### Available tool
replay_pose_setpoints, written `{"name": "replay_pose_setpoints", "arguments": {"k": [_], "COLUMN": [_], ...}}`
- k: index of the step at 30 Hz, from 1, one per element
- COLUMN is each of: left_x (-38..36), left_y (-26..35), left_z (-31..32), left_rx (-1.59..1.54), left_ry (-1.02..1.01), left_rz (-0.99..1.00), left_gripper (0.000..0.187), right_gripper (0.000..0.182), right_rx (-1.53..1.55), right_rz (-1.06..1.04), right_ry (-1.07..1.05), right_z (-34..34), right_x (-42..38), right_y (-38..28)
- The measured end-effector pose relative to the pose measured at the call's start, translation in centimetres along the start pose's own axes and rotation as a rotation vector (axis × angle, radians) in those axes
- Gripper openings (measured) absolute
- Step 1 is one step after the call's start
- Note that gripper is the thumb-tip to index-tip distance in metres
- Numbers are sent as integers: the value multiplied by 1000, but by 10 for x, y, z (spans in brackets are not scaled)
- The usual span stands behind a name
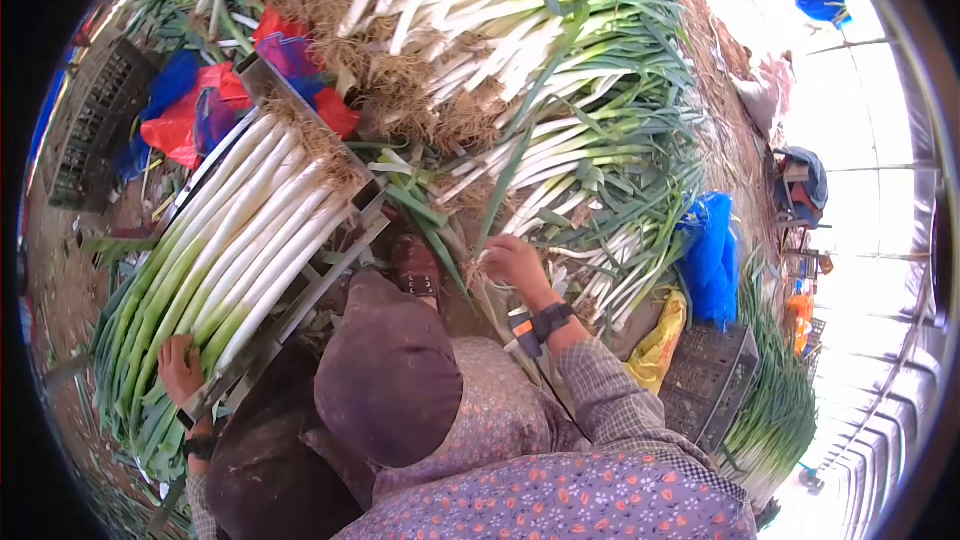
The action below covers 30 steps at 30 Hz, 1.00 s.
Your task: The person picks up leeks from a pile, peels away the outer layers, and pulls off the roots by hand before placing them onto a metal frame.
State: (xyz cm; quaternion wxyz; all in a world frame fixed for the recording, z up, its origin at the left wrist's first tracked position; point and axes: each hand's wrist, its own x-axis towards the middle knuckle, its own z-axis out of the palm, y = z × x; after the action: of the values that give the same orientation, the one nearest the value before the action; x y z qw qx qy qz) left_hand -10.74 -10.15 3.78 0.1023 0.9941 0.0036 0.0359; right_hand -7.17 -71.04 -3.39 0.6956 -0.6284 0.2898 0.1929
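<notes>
Head view: see the left hand [180,370] laid on the green part of the leeks [245,210], fingers loosely bent, without any visible tight grip. At the right hand [512,262], note fingers drawn in beside a rooty tuft [474,268]; cannot tell whether pinched or merely touched. For a tidy layer, best to press lightly with the left palm, to line up the roots near the end plate [268,82] and to avoid creasing the leaves. With the right, better to support the white shank than to pull by roots. Inside the metal trough [340,262], find leeks side by side, leaves spilling past the open end. Beyond, notice a loose leek pile [600,90], and dark crates at left [95,130] and right [705,380], with contents impossible to make out.
</notes>
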Motion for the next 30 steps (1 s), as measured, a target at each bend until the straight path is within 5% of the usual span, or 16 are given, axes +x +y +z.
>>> {"name": "replay_pose_setpoints", "arguments": {"k": [2,7,11,13,14,17,18,20,21,23,25,28,29,30], "left_x": [0,0,0,-1,-1,-2,-1,-1,-2,-1,-1,-1,0,1], "left_y": [0,-1,6,6,6,-1,0,2,1,-2,-6,-18,-25,-26], "left_z": [-1,-3,-6,-3,-3,-3,-4,-2,-1,2,2,8,12,20], "left_rx": [-8,8,0,5,12,14,13,22,31,40,39,12,19,42], "left_ry": [-22,-29,-18,-7,-6,0,-8,5,21,26,11,4,23,84], "left_rz": [-8,-23,-38,-31,-29,-2,-6,-4,7,18,14,34,87,84], "left_gripper": [23,23,21,21,21,21,21,21,21,21,20,21,23,25], "right_gripper": [19,16,24,26,26,25,23,18,17,19,29,43,53,48], "right_rx": [158,458,629,111,194,186,351,404,734,998,986,1081,1362,897], "right_rz": [75,21,80,210,163,93,-85,-91,-160,51,47,-57,69,-50], "right_ry": [262,504,216,824,875,775,635,280,-50,128,83,195,-88,297], "right_z": [-51,-105,-148,-97,-98,-63,-69,-78,-71,-37,-19,-74,-109,-126], "right_x": [24,116,184,176,184,137,143,105,59,-23,-75,-35,-5,22], "right_y": [48,133,175,121,127,51,64,52,28,-9,-32,6,31,48]}}
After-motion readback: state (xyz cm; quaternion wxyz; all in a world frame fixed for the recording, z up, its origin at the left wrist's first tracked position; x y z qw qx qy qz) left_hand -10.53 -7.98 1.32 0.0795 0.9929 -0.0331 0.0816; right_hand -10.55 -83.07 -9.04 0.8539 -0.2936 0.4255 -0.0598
